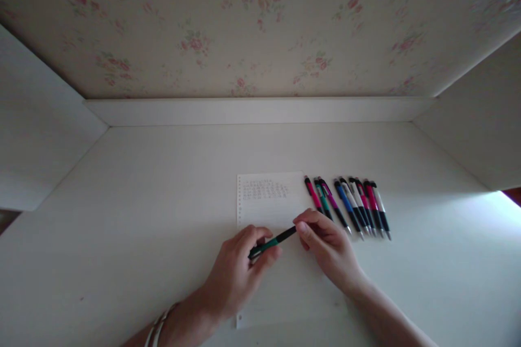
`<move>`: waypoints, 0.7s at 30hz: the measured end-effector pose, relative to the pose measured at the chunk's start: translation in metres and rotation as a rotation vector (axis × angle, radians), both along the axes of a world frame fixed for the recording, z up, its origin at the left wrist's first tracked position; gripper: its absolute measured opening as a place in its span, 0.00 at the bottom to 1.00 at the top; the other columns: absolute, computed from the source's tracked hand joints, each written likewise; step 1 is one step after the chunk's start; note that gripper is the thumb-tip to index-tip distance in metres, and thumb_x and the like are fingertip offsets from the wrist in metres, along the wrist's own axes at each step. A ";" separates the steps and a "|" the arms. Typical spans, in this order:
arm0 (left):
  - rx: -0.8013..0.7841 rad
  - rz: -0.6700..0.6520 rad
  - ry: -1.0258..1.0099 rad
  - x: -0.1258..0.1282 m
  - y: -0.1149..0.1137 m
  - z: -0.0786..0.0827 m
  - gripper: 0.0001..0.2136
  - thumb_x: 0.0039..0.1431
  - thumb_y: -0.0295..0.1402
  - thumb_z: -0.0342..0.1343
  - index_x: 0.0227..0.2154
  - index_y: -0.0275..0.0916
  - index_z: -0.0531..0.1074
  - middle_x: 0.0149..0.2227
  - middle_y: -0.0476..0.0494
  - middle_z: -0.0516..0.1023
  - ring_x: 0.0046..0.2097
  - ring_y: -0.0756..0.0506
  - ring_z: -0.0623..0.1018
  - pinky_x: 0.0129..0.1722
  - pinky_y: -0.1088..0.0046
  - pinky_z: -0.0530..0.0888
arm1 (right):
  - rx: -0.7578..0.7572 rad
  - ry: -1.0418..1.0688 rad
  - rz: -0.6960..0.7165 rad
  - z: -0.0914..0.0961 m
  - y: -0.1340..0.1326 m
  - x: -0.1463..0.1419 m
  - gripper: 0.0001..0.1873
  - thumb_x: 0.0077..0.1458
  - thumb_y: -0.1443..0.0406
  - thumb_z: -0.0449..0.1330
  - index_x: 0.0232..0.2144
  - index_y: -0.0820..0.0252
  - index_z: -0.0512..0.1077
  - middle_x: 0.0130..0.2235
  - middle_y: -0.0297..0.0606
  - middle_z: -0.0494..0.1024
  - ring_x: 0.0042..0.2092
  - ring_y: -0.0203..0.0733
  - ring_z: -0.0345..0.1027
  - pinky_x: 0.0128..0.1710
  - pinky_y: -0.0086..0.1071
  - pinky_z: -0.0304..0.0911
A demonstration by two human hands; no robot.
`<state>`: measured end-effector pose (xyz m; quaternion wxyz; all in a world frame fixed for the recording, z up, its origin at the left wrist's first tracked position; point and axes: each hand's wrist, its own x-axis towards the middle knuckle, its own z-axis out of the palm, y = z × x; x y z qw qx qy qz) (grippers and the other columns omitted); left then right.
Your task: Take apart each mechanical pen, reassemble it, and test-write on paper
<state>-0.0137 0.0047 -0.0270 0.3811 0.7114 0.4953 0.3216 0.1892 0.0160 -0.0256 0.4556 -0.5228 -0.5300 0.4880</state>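
Note:
A green and black pen (272,243) is held between my two hands above a sheet of lined paper (260,295). My left hand (240,257) grips its green end between thumb and fingers. At the black end, the fingertips of my right hand (323,241) pinch the tip, which they hide. Handwriting fills several lines at the top of the sheet, too small to read. Beside the paper on the right lie several pens in a row, among them a purple pen (331,200), a blue pen (345,198) and a white pen (380,206).
The white desk (163,184) has a raised back ledge (260,110) and white side panels, the left panel (44,119) and the right panel (480,108). Floral wallpaper (228,16) covers the wall behind. Pens lie close to my right hand.

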 end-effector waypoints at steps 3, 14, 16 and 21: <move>0.002 -0.002 0.024 0.000 0.000 -0.002 0.12 0.60 0.39 0.64 0.43 0.41 0.73 0.32 0.49 0.80 0.31 0.48 0.78 0.31 0.76 0.73 | 0.005 -0.052 -0.013 0.000 0.001 0.000 0.16 0.58 0.52 0.63 0.30 0.58 0.75 0.26 0.33 0.70 0.25 0.36 0.60 0.24 0.30 0.56; 0.042 -0.064 0.066 0.001 0.001 0.006 0.17 0.72 0.34 0.45 0.27 0.39 0.71 0.26 0.48 0.73 0.29 0.49 0.74 0.31 0.74 0.70 | 0.011 -0.067 0.041 0.001 -0.002 0.000 0.13 0.59 0.54 0.63 0.33 0.57 0.77 0.28 0.35 0.73 0.27 0.36 0.62 0.25 0.29 0.58; -0.001 -0.052 0.042 0.000 0.000 0.005 0.11 0.71 0.36 0.49 0.37 0.39 0.74 0.29 0.48 0.77 0.31 0.49 0.77 0.33 0.75 0.71 | 0.017 -0.053 0.060 0.001 -0.002 0.001 0.11 0.60 0.55 0.63 0.36 0.56 0.77 0.31 0.36 0.74 0.28 0.36 0.64 0.26 0.29 0.60; 0.007 -0.086 -0.007 -0.001 0.000 0.003 0.08 0.66 0.37 0.56 0.43 0.40 0.74 0.34 0.48 0.82 0.33 0.48 0.79 0.34 0.76 0.73 | -0.001 -0.076 0.094 -0.001 -0.002 0.002 0.12 0.59 0.54 0.64 0.35 0.56 0.77 0.31 0.37 0.75 0.28 0.37 0.65 0.26 0.30 0.61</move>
